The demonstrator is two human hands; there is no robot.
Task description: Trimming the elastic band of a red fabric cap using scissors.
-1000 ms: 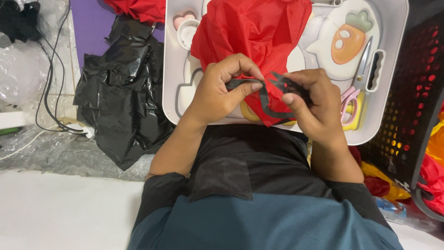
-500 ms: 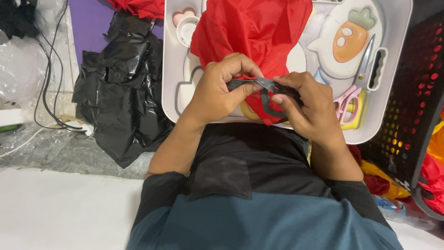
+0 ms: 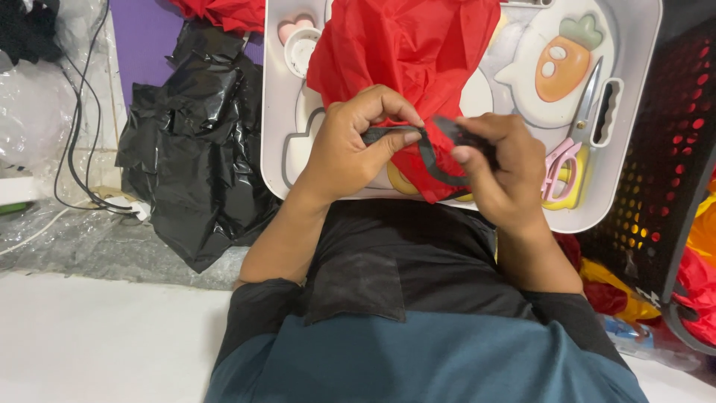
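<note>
Plastic sheeting [image 3: 30, 112], clear and crumpled, lies at the far left with thin black cables [image 3: 74, 164] trailing over it. Next to it sits a heap of glossy black plastic bag [image 3: 198, 164], bunched against a purple surface [image 3: 145, 37]. Further along comes a white lap tray [image 3: 641, 149] with rounded corners, printed with a cartoon carrot and a white figure; a small round white cup [image 3: 302, 48] stands in its upper left corner.

Over the tray's middle hangs a red cloth [image 3: 406, 45], loose and rumpled, its lower edge drawn down between the person's hands. The left hand [image 3: 350, 153] has its grip pressed together, thumb against forefinger, pinching one end of a narrow black strap [image 3: 429, 153] along with the red edge. The strap loops down and back up across the cloth to the right hand [image 3: 500, 168], whose fingers are curled tight around the other end, pinching it too. Both hands hover just above the near rim of the tray, close together, with the cloth's tip pointing down between them.

Right of the hands, a pair of scissors [image 3: 570, 149] with pink and yellow handles lies flat on the tray beside its handle slot. Beyond the tray's right edge stands a black perforated basket [image 3: 671, 149], with red and yellow fabric [image 3: 697, 261] piled at its foot.
</note>
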